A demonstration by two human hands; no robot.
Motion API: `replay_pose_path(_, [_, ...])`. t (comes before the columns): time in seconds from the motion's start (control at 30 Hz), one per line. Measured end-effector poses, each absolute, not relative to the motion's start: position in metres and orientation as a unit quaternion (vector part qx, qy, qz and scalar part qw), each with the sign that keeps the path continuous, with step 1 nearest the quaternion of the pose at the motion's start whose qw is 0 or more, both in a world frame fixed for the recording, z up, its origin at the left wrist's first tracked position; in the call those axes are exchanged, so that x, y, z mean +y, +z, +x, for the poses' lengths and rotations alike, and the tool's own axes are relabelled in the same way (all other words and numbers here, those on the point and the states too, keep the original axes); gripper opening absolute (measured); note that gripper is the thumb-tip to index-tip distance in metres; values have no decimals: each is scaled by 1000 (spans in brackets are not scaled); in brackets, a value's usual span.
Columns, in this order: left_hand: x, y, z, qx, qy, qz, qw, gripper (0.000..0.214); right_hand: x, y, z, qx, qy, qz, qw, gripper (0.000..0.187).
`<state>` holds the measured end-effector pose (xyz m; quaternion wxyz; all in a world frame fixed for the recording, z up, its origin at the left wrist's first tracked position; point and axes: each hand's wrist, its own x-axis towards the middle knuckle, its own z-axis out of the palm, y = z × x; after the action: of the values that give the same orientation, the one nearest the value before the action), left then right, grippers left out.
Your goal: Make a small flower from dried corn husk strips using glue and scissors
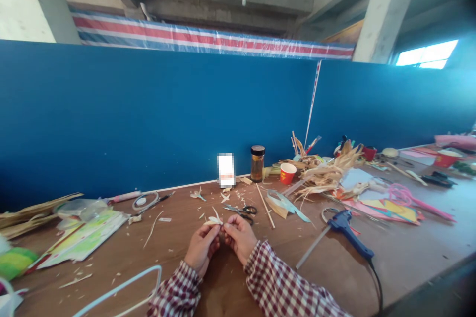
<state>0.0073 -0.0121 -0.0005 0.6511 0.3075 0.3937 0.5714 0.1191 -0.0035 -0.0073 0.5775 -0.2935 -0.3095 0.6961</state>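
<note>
My left hand (203, 247) pinches a small pale corn husk piece (213, 220), from which a thin strip sticks up. Close beside it, my right hand (238, 238) is closed too, its thumb and fingertips meeting at the husk piece's right end. The fingers hide part of the piece. Just beyond my hands lie black-handled scissors (248, 211), with small pale scraps (225, 198) around them. To the right of the scissors rests a thin stick (265, 206).
A blue hot glue gun (351, 235) with a black cord lies at right. Dried corn husks (330, 171), a red paper cup (287, 174) and a dark-lidded jar (257, 164) stand before the blue partition (167, 114). At left are a patterned sheet (89, 237) and light blue tubing (122, 287).
</note>
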Motion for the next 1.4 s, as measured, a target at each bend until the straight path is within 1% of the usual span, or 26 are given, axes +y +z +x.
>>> replay_pose_path(0.13, [-12, 0, 7, 415, 561, 299, 651, 28, 1, -10, 120, -351, 629, -337, 607, 30])
replay_pose_path(0.33, [-14, 4, 9, 415, 562, 298, 651, 25, 0, -10, 123, -422, 572, -379, 592, 23])
replay_pose_path(0.47, [-13, 5, 8, 417, 569, 284, 649, 21, -5, -5, 124, -513, 430, -428, 608, 14])
replay_pose_path(0.57, [-11, 9, 2, 394, 586, 259, 659, 23, -8, -2, 128, -568, 344, -453, 596, 7])
replay_pose_path(0.63, [-10, 13, -4, 373, 603, 248, 660, 34, -8, 1, 133, -612, 293, -460, 572, 1])
replay_pose_path(0.7, [-8, 16, -9, 386, 625, 270, 622, 42, -7, 6, 140, -676, 226, -456, 533, 5])
replay_pose_path(0.8, [-8, 20, -12, 423, 611, 362, 563, 41, -8, 18, 151, -783, 131, -421, 439, 15])
replay_pose_path(0.87, [-8, 21, -12, 443, 574, 436, 532, 36, -8, 27, 155, -828, 97, -400, 382, 19])
replay_pose_path(0.93, [-8, 20, -11, 446, 537, 494, 518, 29, -9, 33, 158, -850, 70, -391, 347, 20])
replay_pose_path(1.1, [-6, 13, -10, 434, 476, 552, 530, 21, -7, 39, 159, -876, 18, -379, 299, 18])
replay_pose_path(1.4, [-12, 11, -4, 408, 464, 558, 554, 19, -7, 60, 151, -909, 6, -346, 235, 17])
